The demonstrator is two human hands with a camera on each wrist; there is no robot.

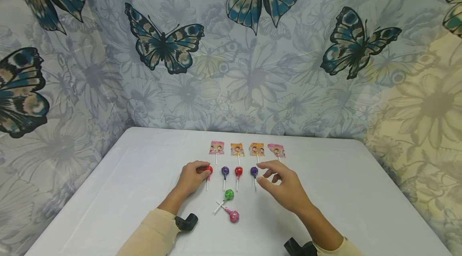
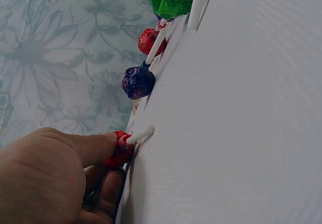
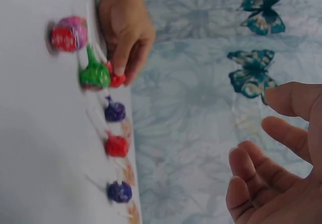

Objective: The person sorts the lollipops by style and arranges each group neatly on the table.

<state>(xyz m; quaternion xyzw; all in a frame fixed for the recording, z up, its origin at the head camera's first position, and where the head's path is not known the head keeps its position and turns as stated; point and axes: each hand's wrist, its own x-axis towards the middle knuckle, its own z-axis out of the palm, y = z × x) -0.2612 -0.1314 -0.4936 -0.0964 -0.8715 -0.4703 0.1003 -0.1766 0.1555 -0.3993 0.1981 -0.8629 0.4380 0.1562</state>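
Observation:
My left hand (image 1: 192, 176) pinches the head of a red lollipop (image 2: 119, 148) at the left end of a row; its white stick points toward me. Rightward in that row lie a purple lollipop (image 1: 225, 170), a second red lollipop (image 1: 238, 171) and another purple lollipop (image 1: 254, 171). Beside this last one hovers my right hand (image 1: 285, 186), its fingers loosely bent and nothing between them; the right wrist view shows the hand (image 3: 282, 158) apart from the candy. Closer to me, a green lollipop (image 1: 229, 194) and a pink lollipop (image 1: 234, 216) lie with their sticks crossing.
Behind the row lie flat-wrapped lollipops: a pink one (image 1: 216, 148), two orange ones (image 1: 237, 149) and another pink one (image 1: 276, 150). They lie on a white table (image 1: 144, 156) whose far edge meets a butterfly-patterned wall covering (image 1: 252, 79).

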